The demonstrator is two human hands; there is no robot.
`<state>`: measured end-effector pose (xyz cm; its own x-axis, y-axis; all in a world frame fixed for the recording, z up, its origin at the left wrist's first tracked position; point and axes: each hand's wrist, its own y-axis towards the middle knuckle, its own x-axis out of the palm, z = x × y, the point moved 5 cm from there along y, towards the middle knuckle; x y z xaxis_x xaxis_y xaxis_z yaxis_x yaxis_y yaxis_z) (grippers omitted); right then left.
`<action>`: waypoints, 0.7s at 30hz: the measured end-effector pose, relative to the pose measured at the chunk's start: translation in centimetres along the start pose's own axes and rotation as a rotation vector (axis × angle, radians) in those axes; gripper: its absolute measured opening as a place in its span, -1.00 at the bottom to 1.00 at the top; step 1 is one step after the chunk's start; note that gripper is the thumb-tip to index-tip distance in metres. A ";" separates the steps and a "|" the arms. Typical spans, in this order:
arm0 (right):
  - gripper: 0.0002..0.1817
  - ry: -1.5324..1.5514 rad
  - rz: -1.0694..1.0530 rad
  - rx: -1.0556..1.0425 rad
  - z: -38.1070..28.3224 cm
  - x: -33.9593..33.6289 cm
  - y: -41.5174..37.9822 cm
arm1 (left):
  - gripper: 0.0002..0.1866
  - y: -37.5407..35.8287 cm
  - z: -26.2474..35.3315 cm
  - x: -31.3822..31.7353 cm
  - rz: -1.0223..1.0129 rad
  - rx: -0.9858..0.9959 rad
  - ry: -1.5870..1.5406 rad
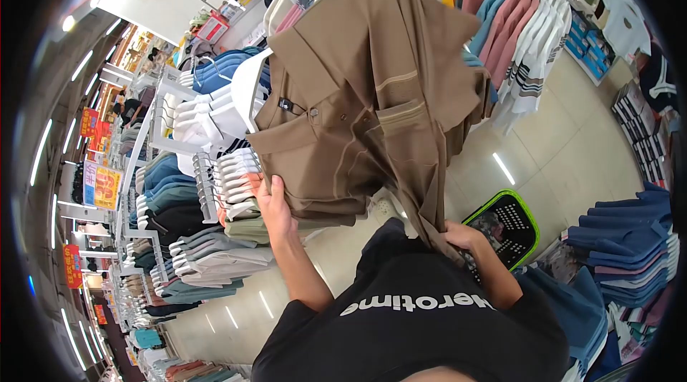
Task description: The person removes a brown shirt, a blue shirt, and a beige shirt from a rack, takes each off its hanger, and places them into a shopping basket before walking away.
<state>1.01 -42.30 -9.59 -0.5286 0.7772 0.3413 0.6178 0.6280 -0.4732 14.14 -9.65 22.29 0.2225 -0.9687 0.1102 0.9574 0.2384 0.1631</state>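
A brown collared shirt (351, 74) with a buttoned placket and a striped pocket is spread in front of me, on a white hanger (247, 88) that shows at its collar. My left hand (273, 204) is closed on the shirt's edge below the collar, thumb in front and the other fingers partly hidden behind the cloth. Bunched folds at the lower end of the shirt are gripped in my right hand (464, 234). The cloth between the hands hangs in creases.
Racks of hanging shirts stand to the left (207, 253) and at the top right (529, 38). A black basket with a green rim (535, 219) is on the tiled floor (547, 146) by my right arm. Folded blue garments (619, 239) are stacked at the right.
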 end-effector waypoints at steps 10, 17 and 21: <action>-0.47 1.236 0.377 -0.512 -4.1 -6.8 -6.5 | -0.71 0.9 1.3 1.8 -0.040 0.070 0.219; -0.36 1.350 0.496 -0.878 -16.8 -3.3 -12.9 | -0.69 0.4 -1.5 5.2 -0.224 0.095 0.316; -0.39 1.092 0.893 -0.530 -16.0 -3.1 -12.7 | -0.75 -1.6 -1.8 9.2 -0.276 0.170 0.450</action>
<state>4.11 -52.07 8.37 0.6577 0.3976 0.6398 0.7520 -0.2985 -0.5876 14.98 -19.12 21.24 0.0597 -0.9220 -0.3826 0.9563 -0.0571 0.2869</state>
